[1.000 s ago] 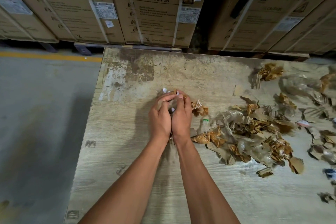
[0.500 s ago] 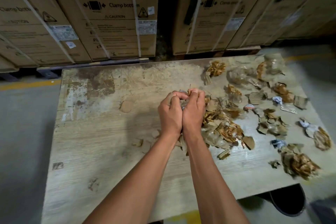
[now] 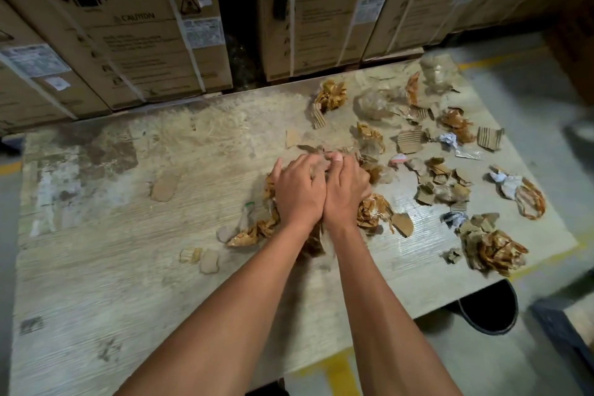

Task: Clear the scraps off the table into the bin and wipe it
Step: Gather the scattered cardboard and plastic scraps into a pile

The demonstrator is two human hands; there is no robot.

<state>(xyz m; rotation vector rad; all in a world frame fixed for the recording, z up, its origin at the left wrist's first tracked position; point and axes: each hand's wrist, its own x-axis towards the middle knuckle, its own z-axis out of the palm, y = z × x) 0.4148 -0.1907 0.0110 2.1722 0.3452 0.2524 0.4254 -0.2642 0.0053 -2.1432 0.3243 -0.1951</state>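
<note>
Head view: table (image 3: 96,267) is bare wood across frame left — open room there; its right edge runs above the black bin (image 3: 491,315) at lower right. Left hand (image 3: 297,190) and right hand (image 3: 345,191) are pressed together at centre, fingers curled round a clump of scraps (image 3: 374,210). More lie scattered right — no common axis.

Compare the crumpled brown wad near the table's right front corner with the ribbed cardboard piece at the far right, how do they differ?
The crumpled brown wad is glossy, balled up and bulky; the ribbed cardboard piece is matte, flat and corrugated. The wad lies near the table's front edge, the cardboard farther back. Both are loose scraps, untouched by either hand.
</note>
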